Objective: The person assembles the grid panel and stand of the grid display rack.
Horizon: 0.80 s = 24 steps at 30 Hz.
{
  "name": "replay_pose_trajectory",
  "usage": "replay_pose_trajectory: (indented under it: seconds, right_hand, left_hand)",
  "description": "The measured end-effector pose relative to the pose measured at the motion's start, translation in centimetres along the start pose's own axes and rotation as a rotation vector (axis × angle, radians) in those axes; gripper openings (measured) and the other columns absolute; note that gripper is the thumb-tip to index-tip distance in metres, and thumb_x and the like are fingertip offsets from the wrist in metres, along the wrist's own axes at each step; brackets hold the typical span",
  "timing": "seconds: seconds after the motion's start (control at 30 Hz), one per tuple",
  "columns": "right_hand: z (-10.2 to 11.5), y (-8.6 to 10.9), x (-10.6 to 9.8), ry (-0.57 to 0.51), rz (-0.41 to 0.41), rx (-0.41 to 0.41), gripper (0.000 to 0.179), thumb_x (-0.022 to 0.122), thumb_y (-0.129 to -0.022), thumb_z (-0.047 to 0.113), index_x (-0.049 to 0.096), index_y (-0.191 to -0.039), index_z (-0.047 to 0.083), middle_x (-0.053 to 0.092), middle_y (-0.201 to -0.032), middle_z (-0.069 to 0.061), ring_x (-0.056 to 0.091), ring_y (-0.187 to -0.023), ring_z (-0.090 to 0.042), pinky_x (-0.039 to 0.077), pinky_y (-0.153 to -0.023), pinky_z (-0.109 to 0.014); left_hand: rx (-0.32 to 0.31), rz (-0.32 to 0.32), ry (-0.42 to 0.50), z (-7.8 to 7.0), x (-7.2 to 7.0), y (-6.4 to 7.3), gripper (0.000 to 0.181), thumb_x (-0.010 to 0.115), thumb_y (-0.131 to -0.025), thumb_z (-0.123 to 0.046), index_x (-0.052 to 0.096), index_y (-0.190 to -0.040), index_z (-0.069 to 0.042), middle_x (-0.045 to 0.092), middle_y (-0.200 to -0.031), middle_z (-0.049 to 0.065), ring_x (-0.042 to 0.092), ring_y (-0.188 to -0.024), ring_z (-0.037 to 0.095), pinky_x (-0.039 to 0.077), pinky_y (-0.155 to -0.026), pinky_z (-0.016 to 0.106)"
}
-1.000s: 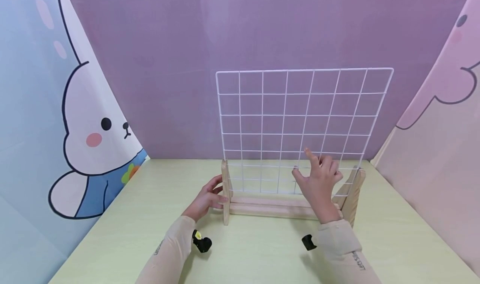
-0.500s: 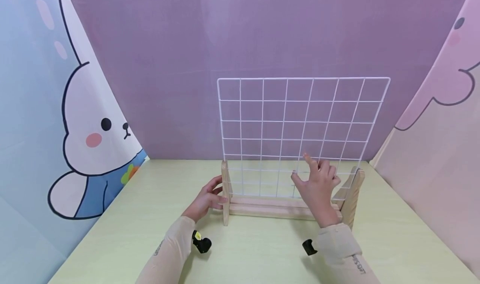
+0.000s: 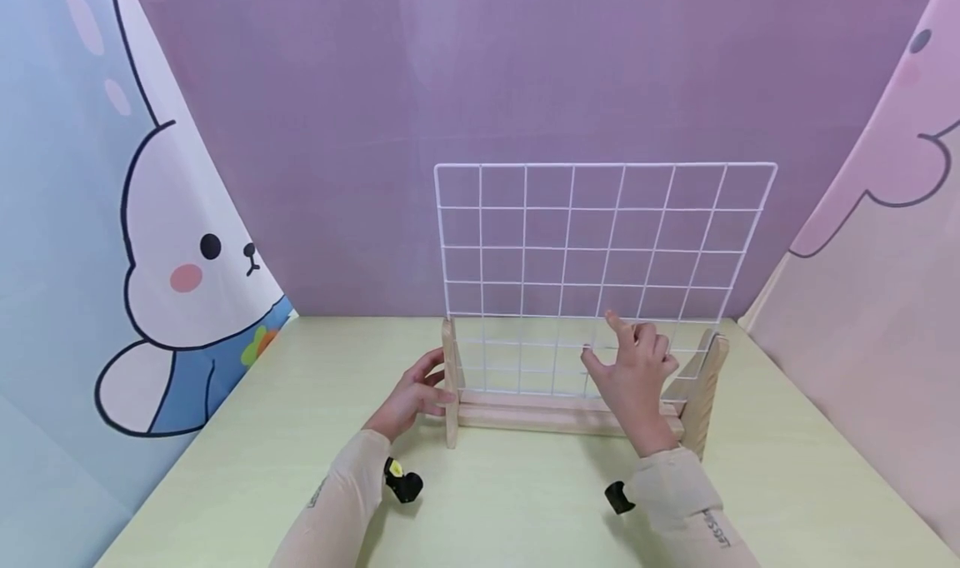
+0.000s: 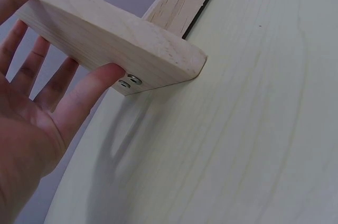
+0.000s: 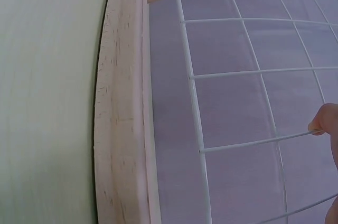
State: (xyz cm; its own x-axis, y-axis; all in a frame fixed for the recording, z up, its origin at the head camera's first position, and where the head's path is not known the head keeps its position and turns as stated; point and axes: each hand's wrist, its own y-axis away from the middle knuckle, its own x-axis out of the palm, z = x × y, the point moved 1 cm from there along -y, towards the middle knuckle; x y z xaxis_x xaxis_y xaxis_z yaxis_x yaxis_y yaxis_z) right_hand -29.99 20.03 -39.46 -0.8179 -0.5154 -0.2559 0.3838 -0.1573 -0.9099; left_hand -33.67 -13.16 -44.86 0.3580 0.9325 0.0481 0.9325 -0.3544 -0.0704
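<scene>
A white wire grid panel (image 3: 547,268) stands upright, its lower edge just above the crossbar (image 3: 540,418) of a wooden stand, between two side pieces. On the left side piece (image 3: 452,385), my left hand (image 3: 411,397) holds the outside; in the left wrist view its thumb (image 4: 108,76) rests beside two screws and its fingers reach the far edge. My right hand (image 3: 636,376) grips the grid's lower right part, thumb and index finger spread. One fingertip (image 5: 325,118) touches a wire in the right wrist view; the other fingers are mostly out of that frame.
The stand rests on a pale wood-grain table (image 3: 300,401). Its right side piece (image 3: 705,393) stands beside my right wrist. A purple backdrop (image 3: 337,135) rises behind, with cartoon-printed sheets at both sides. Black wrist devices (image 3: 405,486) hang below my sleeves.
My right hand and the grid panel have moved slightly down, bringing the grid's lower edge closer to the crossbar. My left hand and the stand have stayed in place.
</scene>
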Motion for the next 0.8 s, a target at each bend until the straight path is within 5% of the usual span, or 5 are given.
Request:
replay_pose_trajectory:
  seconds: [0.53, 0.8]
  right_hand:
    - [-0.2, 0.8, -0.2, 0.03, 0.166, 0.145, 0.059, 0.084, -0.072, 0.023, 0.061, -0.125, 0.015, 0.047, -0.098, -0.021, 0.04, -0.086, -0.042, 0.03, -0.07, -0.06]
    - [-0.7, 1.6, 0.2, 0.035, 0.16, 0.123, 0.061, 0.085, -0.07, 0.024, 0.06, -0.125, 0.015, 0.046, -0.096, -0.02, 0.04, -0.083, -0.042, 0.029, -0.067, -0.059]
  left_hand:
    - [0.011, 0.012, 0.001, -0.1, 0.2, -0.1, 0.083, 0.065, -0.078, 0.003, 0.033, -0.153, -0.011, 0.032, -0.156, 0.019, 0.042, -0.134, 0.041, 0.06, -0.075, 0.044]
    - [0.003, 0.001, 0.002, 0.0, 0.0, -0.2, 0.082, 0.065, -0.078, 0.004, 0.034, -0.152, -0.011, 0.035, -0.154, 0.023, 0.046, -0.131, 0.04, 0.06, -0.075, 0.045]
